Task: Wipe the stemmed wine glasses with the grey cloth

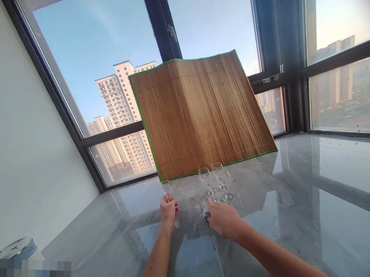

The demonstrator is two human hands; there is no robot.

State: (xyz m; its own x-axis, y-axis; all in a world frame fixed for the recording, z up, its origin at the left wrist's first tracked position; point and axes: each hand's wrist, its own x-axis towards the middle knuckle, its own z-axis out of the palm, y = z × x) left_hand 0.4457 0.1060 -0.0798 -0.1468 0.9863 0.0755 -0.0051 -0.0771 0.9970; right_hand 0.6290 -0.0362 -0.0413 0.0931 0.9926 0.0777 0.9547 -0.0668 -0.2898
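My left hand [169, 207] is closed around the lower part of a clear stemmed glass [165, 187], its bowl rising above my fingers. To the right, my right hand [223, 217] is closed on a bunched grey-white cloth [206, 214] near the surface. Just beyond that hand stands a group of several clear wine glasses [224, 181], upright and close together. My right fingertips overlap the foot of the nearest one; whether they touch it I cannot tell.
A brown bamboo mat [201, 114] with green edging leans against the window behind the glasses. Glossy grey tiles [291, 237] form the surface, with a dark seam. At the lower left is a white and blue container [23, 250]. Dark window frames [286, 61] border the back.
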